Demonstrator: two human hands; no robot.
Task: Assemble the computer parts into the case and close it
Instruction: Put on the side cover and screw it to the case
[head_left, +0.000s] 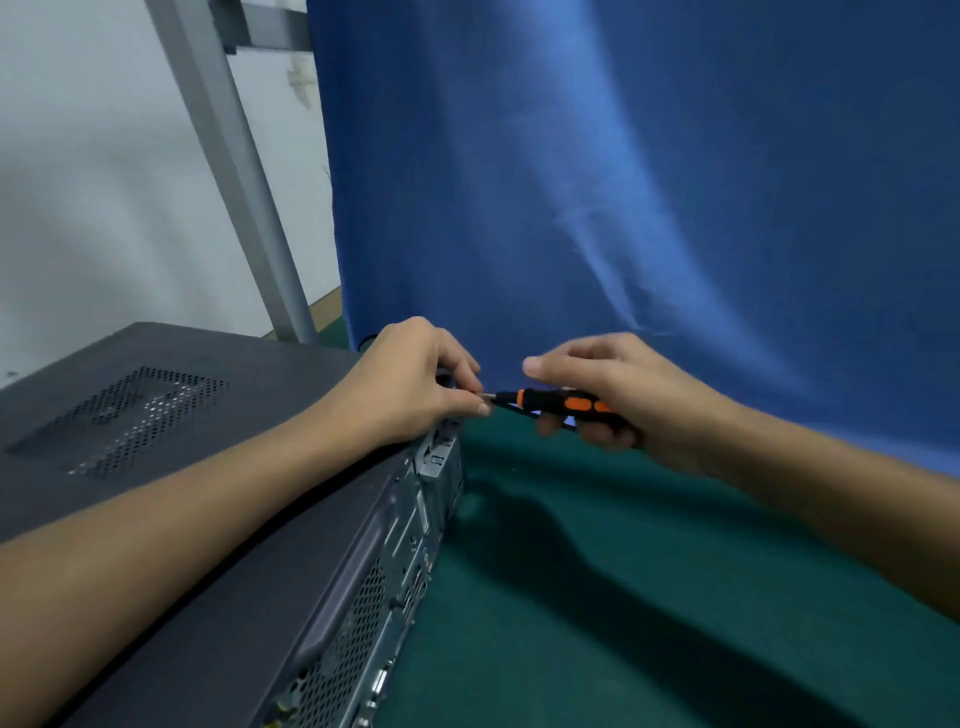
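1. Head view is showing the right hand (613, 395) gripping the screwdriver (566, 404) by its black-and-orange handle, shaft pointing level at the rear corner of the case (208, 426).
2. The left hand (415, 384) is pinching the tip there; any screw is too small to tell.
3. Keeping the shaft square and pressing while turning seems wise.
4. The case is lying flat on the green bench (623, 597), side panel on.
5. Behind, a blue cloth (623, 182) is hanging close, crowding the right hand.
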